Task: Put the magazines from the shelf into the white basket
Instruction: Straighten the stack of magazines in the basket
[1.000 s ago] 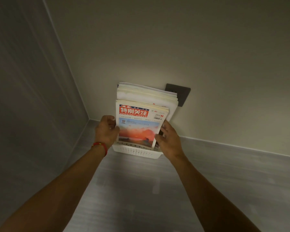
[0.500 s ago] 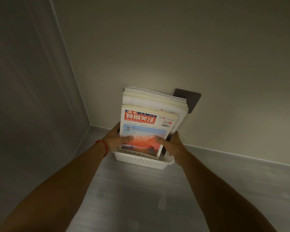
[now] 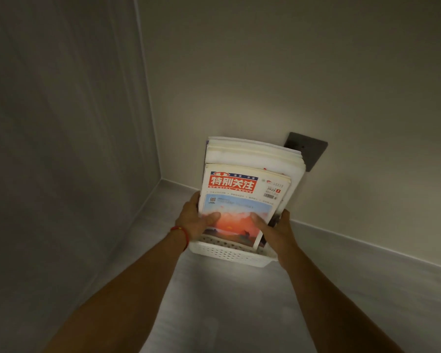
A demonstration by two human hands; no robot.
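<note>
A white perforated basket [image 3: 229, 254] stands on the grey surface close to the back wall. Several magazines [image 3: 252, 159] stand upright in it, leaning toward the wall. The front magazine [image 3: 242, 197] has a red title block and a sunset picture. My left hand [image 3: 194, 222], with a red string at the wrist, grips the stack's left edge, thumb on the front cover. My right hand [image 3: 273, 230] grips the right edge, thumb also on the cover. The magazines' lower ends are hidden inside the basket.
A dark wall plate [image 3: 309, 154] sits on the back wall behind the magazines. A grey side wall [image 3: 61, 149] closes the left. The grey surface [image 3: 227, 314] stretches toward me and to the right.
Both hands slid from the sides of the front magazine to clasp the whole stack, thumbs now on the cover. The view has come closer to the basket.
</note>
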